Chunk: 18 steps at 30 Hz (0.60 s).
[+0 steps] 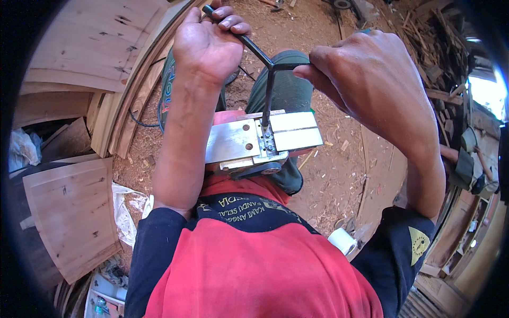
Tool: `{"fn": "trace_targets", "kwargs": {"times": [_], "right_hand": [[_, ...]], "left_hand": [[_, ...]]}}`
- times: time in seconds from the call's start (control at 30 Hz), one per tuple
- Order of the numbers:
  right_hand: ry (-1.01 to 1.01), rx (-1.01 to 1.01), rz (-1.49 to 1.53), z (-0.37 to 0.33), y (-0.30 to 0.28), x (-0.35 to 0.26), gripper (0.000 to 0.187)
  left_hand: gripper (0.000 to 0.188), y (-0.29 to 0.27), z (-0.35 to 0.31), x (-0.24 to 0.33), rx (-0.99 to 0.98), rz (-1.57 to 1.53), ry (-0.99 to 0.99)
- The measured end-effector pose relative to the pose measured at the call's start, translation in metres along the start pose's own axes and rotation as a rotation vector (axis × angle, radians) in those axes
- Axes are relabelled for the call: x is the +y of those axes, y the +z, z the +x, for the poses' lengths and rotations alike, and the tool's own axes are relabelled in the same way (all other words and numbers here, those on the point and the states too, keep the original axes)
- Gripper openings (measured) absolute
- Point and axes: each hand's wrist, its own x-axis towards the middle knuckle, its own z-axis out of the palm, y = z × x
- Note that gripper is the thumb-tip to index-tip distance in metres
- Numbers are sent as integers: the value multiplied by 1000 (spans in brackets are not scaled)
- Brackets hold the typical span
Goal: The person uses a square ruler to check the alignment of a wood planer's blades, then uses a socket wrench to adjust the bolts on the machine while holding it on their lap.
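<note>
A black Y-shaped socket wrench (269, 65) stands with its lower leg on the bolted cutter block (268, 140) of an upturned electric hand planer (228, 142). My left hand (209, 45), palm up, has its fingers curled round the wrench's upper-left arm. Over on the other side, my right hand (366, 66) is closed on the right arm, hiding that arm's end. The planer rests on my lap with its two shiny sole plates facing up. Bolt heads show on the cutter block between the plates, close to the wrench's tip.
Wood shavings cover the brown floor (339, 175). Planks and boards (69, 212) lean at the left, with a dark cable (139, 121) beside them. Scrap wood (424, 58) is heaped at the far right. A white roll (342, 241) lies near my right elbow.
</note>
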Motion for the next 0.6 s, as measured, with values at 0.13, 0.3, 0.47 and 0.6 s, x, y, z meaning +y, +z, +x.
{"fn": "trace_targets", "kwargs": {"times": [0.13, 0.3, 0.47, 0.6], "right_hand": [[-46, 30, 14, 1, 6, 9, 38], [-38, -3, 284, 2, 55, 62, 30], [-90, 123, 364, 1, 80, 79, 23], [-153, 146, 109, 26, 94, 62, 38]], "left_hand": [[40, -9, 6, 5, -58, -24, -33], [35, 34, -30, -14, 34, 36, 217], [30, 53, -50, -42, -11, 122, 357], [51, 67, -76, -71, -357, 674, 658]]}}
